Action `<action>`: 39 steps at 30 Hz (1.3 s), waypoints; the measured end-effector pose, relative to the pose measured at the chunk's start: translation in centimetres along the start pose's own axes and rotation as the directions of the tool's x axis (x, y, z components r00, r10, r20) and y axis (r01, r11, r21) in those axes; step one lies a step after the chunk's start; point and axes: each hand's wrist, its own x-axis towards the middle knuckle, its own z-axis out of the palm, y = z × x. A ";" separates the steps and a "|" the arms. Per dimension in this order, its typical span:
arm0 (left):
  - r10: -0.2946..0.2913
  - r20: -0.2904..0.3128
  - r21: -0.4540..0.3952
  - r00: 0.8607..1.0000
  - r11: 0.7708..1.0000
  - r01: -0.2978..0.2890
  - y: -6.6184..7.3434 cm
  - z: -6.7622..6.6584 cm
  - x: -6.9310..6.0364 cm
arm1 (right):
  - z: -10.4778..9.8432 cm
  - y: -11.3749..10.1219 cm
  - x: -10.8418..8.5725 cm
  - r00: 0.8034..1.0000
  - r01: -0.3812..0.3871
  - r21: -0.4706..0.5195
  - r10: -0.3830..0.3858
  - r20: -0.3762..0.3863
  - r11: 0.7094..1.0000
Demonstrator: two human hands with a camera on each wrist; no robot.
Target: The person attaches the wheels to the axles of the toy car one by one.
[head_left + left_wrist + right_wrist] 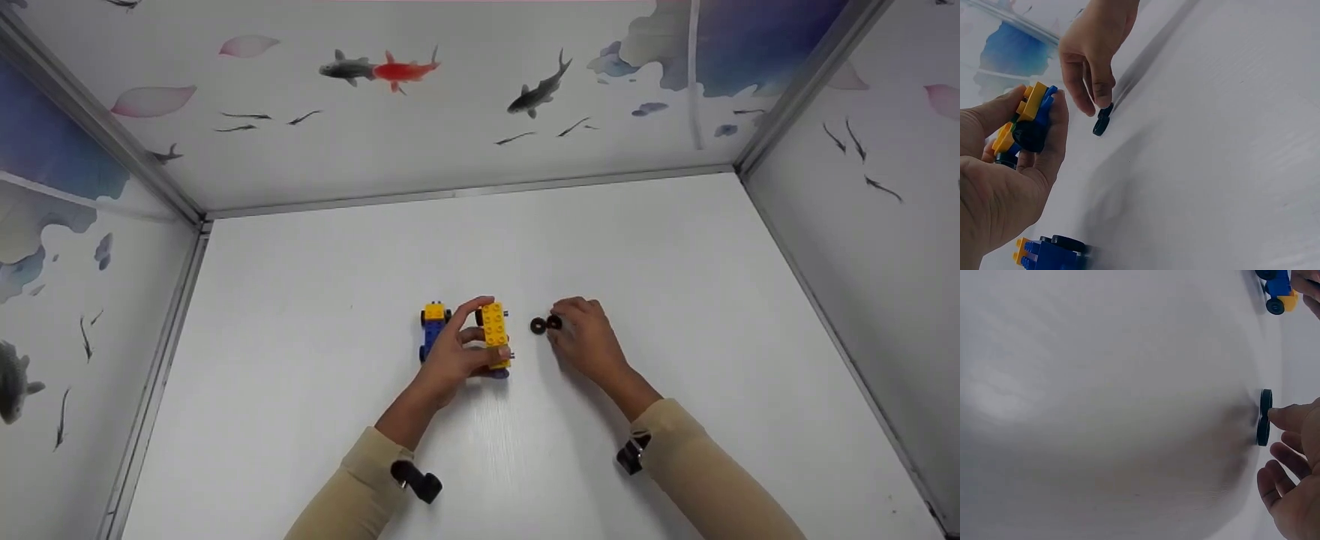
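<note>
My left hand (450, 358) grips a yellow and blue toy-brick car (493, 324) off the table, fingers round one side and thumb across the near end. Its left side carries black wheels (1030, 136); bare axle ends (511, 355) stick out on the right. Another blue and yellow toy car (434, 330) stands on the table left of that hand. Two black toy wheels (538, 325) lie touching on the white tabletop. My right hand (590, 339) is over them, one fingertip touching them where they meet (1265, 424); its other fingers (1292, 458) hang loose.
The white tabletop (480, 247) is bordered by white panels (450, 142) with painted fish, in grey metal frames. A small black camera sits at each wrist, on the left sleeve (352, 487) and the right sleeve (697, 450).
</note>
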 end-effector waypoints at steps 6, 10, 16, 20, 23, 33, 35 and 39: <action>-0.021 -0.019 0.023 1.000 0.999 0.021 0.0 0.1 0.0 | 0.1 0.4 0.0 0.999 -0.030 -0.029 0.030 0.027 0.999; -0.026 -0.022 0.020 0.999 0.999 0.027 -0.2 0.0 0.0 | 0.1 0.4 0.0 1.000 -0.026 -0.007 0.026 0.016 1.000; -0.033 -0.026 0.019 0.999 0.999 0.033 -0.3 0.0 0.1 | -0.2 -0.3 -0.1 0.997 -0.076 0.030 0.075 0.019 0.997; -0.036 -0.029 0.019 0.999 0.999 0.036 -0.4 0.0 0.1 | -0.3 -0.9 -0.2 0.994 -0.107 0.063 0.106 0.027 0.992; -0.041 -0.032 0.021 0.999 0.999 0.041 -0.3 0.1 0.2 | -0.4 -1.4 -0.1 0.996 -0.090 0.099 0.088 0.025 0.991; -0.038 -0.031 0.013 0.999 0.999 0.038 -0.5 0.2 0.2 | -1.0 -4.1 0.6 0.999 -0.048 0.353 0.049 0.005 0.935; -0.040 -0.036 0.017 0.999 0.999 0.040 -0.5 0.2 0.2 | -0.9 -4.5 0.7 0.999 -0.051 0.392 0.050 0.013 0.918; -0.038 -0.041 0.031 0.998 0.999 0.040 -0.6 0.3 0.2 | -0.7 -5.1 0.8 0.998 -0.055 0.465 0.043 0.035 0.883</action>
